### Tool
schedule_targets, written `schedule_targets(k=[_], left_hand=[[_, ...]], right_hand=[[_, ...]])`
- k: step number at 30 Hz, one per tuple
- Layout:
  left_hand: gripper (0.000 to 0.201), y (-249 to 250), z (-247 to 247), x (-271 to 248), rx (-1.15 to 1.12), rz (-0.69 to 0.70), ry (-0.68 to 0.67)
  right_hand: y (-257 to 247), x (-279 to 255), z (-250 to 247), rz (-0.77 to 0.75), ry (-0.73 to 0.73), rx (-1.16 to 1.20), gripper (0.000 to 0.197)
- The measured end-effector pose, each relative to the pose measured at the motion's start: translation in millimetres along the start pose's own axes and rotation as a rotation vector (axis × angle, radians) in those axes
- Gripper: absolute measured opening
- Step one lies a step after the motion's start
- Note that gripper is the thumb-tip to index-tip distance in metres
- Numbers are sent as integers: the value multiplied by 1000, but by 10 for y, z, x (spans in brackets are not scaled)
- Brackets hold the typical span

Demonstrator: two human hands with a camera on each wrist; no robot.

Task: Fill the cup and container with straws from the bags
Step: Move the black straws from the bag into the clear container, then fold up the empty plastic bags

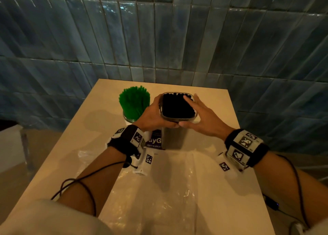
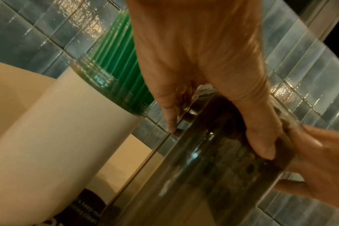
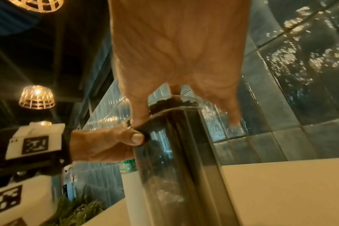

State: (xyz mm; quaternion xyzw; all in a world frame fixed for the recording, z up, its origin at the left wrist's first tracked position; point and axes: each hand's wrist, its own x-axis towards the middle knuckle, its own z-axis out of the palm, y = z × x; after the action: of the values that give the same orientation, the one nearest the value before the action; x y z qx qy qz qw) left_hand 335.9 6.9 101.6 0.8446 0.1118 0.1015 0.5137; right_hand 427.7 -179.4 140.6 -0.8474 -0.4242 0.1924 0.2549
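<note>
A clear square container (image 1: pixel 173 137) packed with black straws (image 1: pixel 177 107) stands upright mid-table. My left hand (image 1: pixel 156 114) grips its upper left side, thumb curled onto the near face (image 2: pixel 261 137) and index finger (image 2: pixel 168 116) along the left edge. My right hand (image 1: pixel 197 114) lies over the top right corner with fairly straight fingers, one fingertip (image 1: pixel 186 98) touching the straw tops and the thumb (image 3: pixel 139 116) pressed at the near rim. To the left, a white cup (image 2: pixel 68 137) holds a fanned bunch of green straws (image 1: pixel 134 105). The container (image 3: pixel 174 152) looks full.
Crumpled clear plastic bags (image 1: pixel 159 181) lie flat on the cream table (image 1: pixel 213 96) between me and the container. A blue tiled wall (image 1: pixel 159 39) rises just behind the table. The cup shows a purple label (image 1: pixel 154 140). Cables run along both forearms.
</note>
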Motion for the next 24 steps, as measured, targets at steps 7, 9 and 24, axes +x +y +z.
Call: schedule_targets(k=[7,9,24], left_hand=[[106,7,-121,60,-89,-18,-99],[103,48,-98,-16,-39,-41,-84],[141,-899,-629,-563,-26,-244,373]], right_hand=[[-204,19,219,-117,140,7,43],[-197,2,281,-110,166,-24,43],[-1409,89,1310,-4,439,531,93]])
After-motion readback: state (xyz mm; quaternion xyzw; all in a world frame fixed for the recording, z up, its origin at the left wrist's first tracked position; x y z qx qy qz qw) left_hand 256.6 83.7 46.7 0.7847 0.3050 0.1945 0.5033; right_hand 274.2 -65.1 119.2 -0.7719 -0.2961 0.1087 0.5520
